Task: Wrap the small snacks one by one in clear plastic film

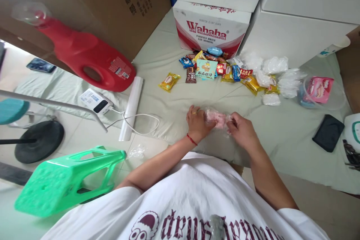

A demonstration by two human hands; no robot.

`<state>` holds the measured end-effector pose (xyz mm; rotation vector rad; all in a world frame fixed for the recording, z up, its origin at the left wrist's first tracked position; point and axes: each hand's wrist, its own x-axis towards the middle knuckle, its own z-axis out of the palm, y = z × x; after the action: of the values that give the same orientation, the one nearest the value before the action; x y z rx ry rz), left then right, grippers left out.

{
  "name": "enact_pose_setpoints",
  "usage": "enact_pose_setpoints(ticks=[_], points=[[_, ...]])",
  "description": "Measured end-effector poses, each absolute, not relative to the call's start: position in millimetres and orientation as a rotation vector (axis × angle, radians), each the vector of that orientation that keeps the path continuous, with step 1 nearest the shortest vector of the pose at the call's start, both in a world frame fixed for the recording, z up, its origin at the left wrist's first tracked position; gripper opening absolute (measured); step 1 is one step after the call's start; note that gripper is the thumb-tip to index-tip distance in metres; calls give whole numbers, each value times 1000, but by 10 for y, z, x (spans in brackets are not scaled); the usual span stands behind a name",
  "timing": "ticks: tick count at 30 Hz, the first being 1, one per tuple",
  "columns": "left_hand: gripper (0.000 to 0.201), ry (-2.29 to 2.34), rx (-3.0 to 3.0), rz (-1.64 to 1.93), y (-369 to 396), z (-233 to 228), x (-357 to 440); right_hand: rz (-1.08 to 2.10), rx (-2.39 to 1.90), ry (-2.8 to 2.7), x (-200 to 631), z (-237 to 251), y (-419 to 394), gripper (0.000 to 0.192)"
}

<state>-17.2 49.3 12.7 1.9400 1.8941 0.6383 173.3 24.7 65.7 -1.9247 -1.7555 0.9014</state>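
Note:
Between my hands is a pink item in a clear plastic wrapper (pixel 216 119), held just over the pale green sheet (pixel 163 108). My left hand (pixel 199 123), with a ring and a red string bracelet, closes on its left end, thumb across the front. At the other end, my right hand (pixel 242 129) pinches the clear film with its fingertips. What the pink item is, I cannot make out through the plastic. Beyond my hands lies a pile of small wrapped snacks (pixel 219 68), and a yellow snack packet (pixel 169 81) sits apart to the left.
Several clear plastic bundles (pixel 277 65) and a tub with a pink packet (pixel 319 89) lie to the right, near a black pouch (pixel 328 133). A Wahaha carton (pixel 210 28) stands behind. At left are a red jug (pixel 92 58), a white cable (pixel 140 115) and a green stool (pixel 70 178).

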Motion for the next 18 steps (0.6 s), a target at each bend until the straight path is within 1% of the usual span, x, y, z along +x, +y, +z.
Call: enact_pose_setpoints(ticks=[2, 3, 5, 6, 8, 10, 12, 14, 16, 18], points=[[38, 1845, 2034, 776, 419, 174, -122, 921, -1861, -1681, 1560, 662, 290, 16], [31, 1799, 2099, 843, 384, 201, -100, 954, -1807, -1623, 1489, 638, 300, 16], [19, 1689, 2248, 938, 330, 241, -74, 1148, -1627, -1408, 1396, 559, 285, 19], [18, 1639, 2316, 961, 307, 248, -72, 1294, -1506, -1250, 1376, 515, 260, 23], [26, 1522, 2422, 966, 258, 232, -81, 1568, -1263, -896, 1377, 429, 187, 34], [43, 1320, 2479, 947, 196, 189, -92, 1707, -1122, -636, 1395, 353, 100, 43], [63, 1079, 2442, 978, 137, 152, -99, 1706, -1122, -574, 1395, 278, 18, 45], [73, 866, 2299, 1054, 107, 153, -118, 1622, -1218, -637, 1390, 200, -48, 43], [75, 711, 2131, 1085, 110, 194, -176, 1490, -1363, -742, 1446, 138, -88, 45], [69, 694, 2028, 1033, 126, 245, -299, 1290, -1532, -876, 1660, 131, -88, 53]])
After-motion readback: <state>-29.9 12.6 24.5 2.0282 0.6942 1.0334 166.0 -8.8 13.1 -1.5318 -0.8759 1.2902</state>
